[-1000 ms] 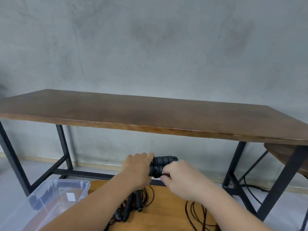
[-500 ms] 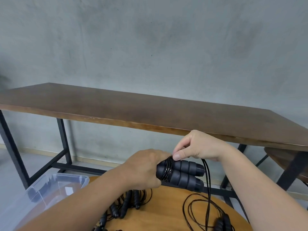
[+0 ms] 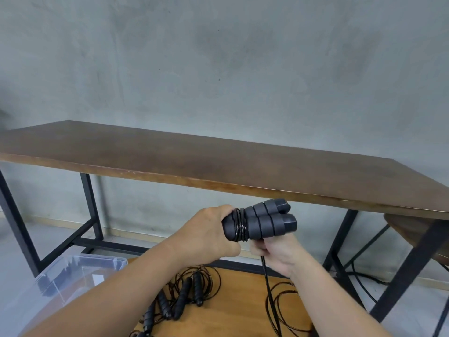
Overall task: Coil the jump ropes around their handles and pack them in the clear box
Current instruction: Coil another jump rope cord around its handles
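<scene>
While the left hand [image 3: 206,233] grips two black ribbed foam handles [image 3: 263,223] side by side, the right hand [image 3: 277,251] pinches the thin black cord [image 3: 267,283] beneath them.

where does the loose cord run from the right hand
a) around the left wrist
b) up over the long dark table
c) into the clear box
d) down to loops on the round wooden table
d: from the right hand the black cord drops to loose loops on the round wooden table, below the paired handles.

The right hand [image 3: 277,254] has dropped from above the handles [image 3: 262,223] to beneath them.
</scene>
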Available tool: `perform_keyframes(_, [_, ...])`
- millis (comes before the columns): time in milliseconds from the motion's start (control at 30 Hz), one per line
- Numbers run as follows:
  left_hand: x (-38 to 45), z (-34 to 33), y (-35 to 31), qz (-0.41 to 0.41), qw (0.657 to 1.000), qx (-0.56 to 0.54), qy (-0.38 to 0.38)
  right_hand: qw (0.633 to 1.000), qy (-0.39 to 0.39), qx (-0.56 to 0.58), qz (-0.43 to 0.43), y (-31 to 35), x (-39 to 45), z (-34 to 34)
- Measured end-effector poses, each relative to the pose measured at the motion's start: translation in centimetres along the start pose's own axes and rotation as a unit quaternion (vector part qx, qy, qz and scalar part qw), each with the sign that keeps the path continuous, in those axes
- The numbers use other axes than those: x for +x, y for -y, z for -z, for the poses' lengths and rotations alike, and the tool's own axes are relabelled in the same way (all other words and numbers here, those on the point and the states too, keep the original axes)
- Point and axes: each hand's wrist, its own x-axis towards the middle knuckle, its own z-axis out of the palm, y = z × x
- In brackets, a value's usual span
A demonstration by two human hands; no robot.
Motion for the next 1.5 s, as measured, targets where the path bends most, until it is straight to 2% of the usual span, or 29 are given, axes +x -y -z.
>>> perform_keyframes(200, [0.8,-0.5,1.2,0.027,0.997,0.059,-0.049,0.999,0.012,0.007,-0.03,-1.8,-0.9,-1.7])
perform_keyframes(300, [1.5,-0.7,1.9,0.025,0.99,0.123,-0.065,0.997,-0.004,-0.061,-0.043,-2.4,-1.4,-2.3])
perform_keyframes(367, [1.9,-1.1,2.6,0.029,0.98,0.186,-0.069,0.988,-0.023,-0.144,-0.048,-2.5,-1.7,-2.4])
perform_keyframes(500, [2.3,-1.2,4.2,0.055,0.953,0.291,-0.07,0.937,-0.008,-0.348,-0.035,-2.2,-2.5,-2.7])
perform_keyframes(600, [2.2,-1.6,4.8,0.055,0.931,0.359,-0.032,0.878,0.011,-0.478,0.009,-1.5,-3.0,-2.9])
perform_keyframes(767, [2.0,-2.9,4.6,0.055,0.904,0.423,0.002,0.806,0.05,-0.589,0.032,0.2,-3.1,-3.0])
perform_keyframes(867, [2.0,-3.5,4.4,0.057,0.901,0.429,-0.002,0.783,0.064,-0.617,0.044,1.5,-2.8,-2.7])
perform_keyframes(1067, [1.7,-3.6,3.9,0.042,0.922,0.384,-0.006,0.79,0.101,-0.603,0.051,4.6,-1.6,-1.2])
perform_keyframes(1300, [1.0,-2.2,2.2,-0.056,0.96,0.268,0.065,0.84,0.14,-0.523,0.038,7.5,-0.4,0.7])
perform_keyframes(1500, [0.2,-1.1,1.5,-0.078,0.969,0.206,0.111,0.89,0.14,-0.433,0.028,7.1,-0.6,1.8])
